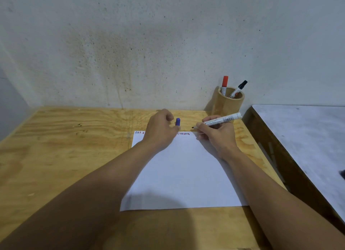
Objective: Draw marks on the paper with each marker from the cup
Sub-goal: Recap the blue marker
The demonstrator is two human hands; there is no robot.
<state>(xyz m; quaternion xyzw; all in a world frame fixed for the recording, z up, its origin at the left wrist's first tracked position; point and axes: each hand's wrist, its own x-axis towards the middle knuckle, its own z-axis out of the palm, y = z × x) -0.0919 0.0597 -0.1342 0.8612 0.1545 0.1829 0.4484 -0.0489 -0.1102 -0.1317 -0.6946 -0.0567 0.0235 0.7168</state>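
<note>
Plywood desk (65, 147) pushed against a stained, speckled grey wall (130, 44). White paper (183, 175) flat beneath both forearms, short red and blue marks (183, 133) along its far edge. Left hand (160, 132) curled, pinching a blue cap (178, 121). Right hand (217, 136) closed round an uncapped marker (220, 120), tip just above the paper's far edge. Beyond the right hand, a wooden cup (228, 104) holding a red marker (224, 84) and a black marker (239, 88). To the right, a grey-topped table (308, 137).

uncapped marker (221, 120) tip over paper (183, 175)
</note>
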